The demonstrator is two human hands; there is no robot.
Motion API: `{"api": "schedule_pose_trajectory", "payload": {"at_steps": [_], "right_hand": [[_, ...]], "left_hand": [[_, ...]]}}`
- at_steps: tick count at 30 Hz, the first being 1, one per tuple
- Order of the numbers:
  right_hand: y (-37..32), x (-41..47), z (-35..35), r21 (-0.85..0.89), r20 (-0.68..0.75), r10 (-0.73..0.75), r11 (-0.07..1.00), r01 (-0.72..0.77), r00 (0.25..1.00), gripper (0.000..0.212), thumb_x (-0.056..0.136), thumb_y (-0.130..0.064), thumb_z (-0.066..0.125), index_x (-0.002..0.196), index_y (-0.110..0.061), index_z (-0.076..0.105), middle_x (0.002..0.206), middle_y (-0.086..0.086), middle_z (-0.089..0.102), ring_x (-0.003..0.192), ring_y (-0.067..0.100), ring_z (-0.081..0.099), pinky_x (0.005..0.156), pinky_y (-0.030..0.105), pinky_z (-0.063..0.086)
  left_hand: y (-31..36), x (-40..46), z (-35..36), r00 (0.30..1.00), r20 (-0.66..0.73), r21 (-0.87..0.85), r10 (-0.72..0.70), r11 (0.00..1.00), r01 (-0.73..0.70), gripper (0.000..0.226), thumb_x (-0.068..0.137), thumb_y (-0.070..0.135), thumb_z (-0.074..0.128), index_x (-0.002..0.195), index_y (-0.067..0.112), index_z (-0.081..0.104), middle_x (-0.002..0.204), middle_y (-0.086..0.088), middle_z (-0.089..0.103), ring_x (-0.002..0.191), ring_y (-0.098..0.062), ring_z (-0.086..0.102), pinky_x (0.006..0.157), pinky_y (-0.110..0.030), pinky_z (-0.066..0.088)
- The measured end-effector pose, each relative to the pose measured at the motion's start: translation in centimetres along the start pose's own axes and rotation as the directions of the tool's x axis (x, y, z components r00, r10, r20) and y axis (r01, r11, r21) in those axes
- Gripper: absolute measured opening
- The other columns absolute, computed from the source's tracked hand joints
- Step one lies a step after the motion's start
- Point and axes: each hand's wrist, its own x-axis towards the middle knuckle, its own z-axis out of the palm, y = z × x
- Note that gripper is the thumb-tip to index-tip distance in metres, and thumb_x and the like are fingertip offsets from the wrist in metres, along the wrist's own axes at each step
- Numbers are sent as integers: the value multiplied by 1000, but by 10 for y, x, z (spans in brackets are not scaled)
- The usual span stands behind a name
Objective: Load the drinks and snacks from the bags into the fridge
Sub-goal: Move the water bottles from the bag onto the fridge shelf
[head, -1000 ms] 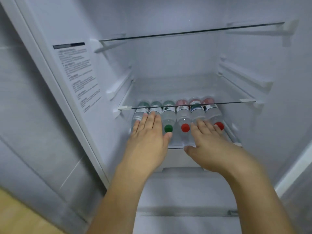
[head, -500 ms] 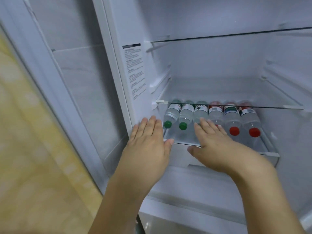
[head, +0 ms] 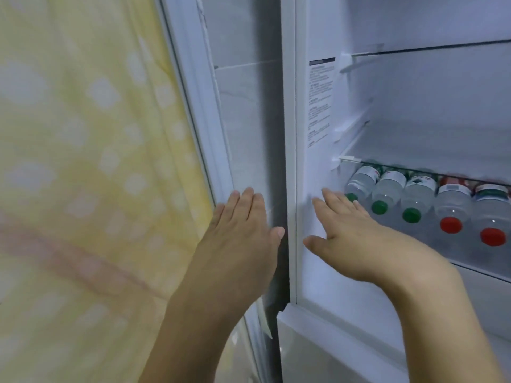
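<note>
- Clear plastic water bottles (head: 431, 201): a row lying on their sides on the lower glass fridge shelf (head: 475, 268), caps facing out. Three green caps at the left, two red caps to their right in view; row runs off the right edge.
- Change over the last second: both hands were resting on the bottle ends; now they are drawn back and swung left, and the view has turned with them. Yellow patterned fabric (head: 83, 161) now fills the left half.
- Left hand (head: 243, 233): flat, fingers together and extended, holding nothing, outside the white fridge cabinet (head: 290, 134), in front of the grey wall gap.
- Right hand (head: 356, 244): flat and empty too, fingertips near the leftmost green cap; contact with the bottle cannot be told.
- Upper glass shelf (head: 431, 49): nothing seen on the visible part.
- Reading: bottle row looks settled. Likely the person is turning away for the next load. No bags in view; snacks not yet seen in the fridge.
</note>
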Motion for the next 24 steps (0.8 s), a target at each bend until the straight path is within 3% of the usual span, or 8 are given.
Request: {"api": "schedule_pose_trajectory", "payload": {"at_steps": [12,24], "right_hand": [[-95,-9,16,-29,63,-313,949,315,948,72,104,-41,32,155,-17,-13,160,3,-25,148,18,-21,117,32,-12],[-190,-45,40,-69,150,-539,831,553,829,72,104,-44,29,155,-15,-13,160,2,-26,149,17,-21,119,33,-9]], "left_hand": [[-59,-86,-23,953,-61,35,-295,954,298,66,106,47,17,158,17,-9,165,1,-17,152,-14,-17,123,-33,-9],[-104,-187,-44,836,-112,54,-537,837,545,65,106,47,15,157,18,-13,164,3,-22,150,-13,-22,123,-32,-11]]}}
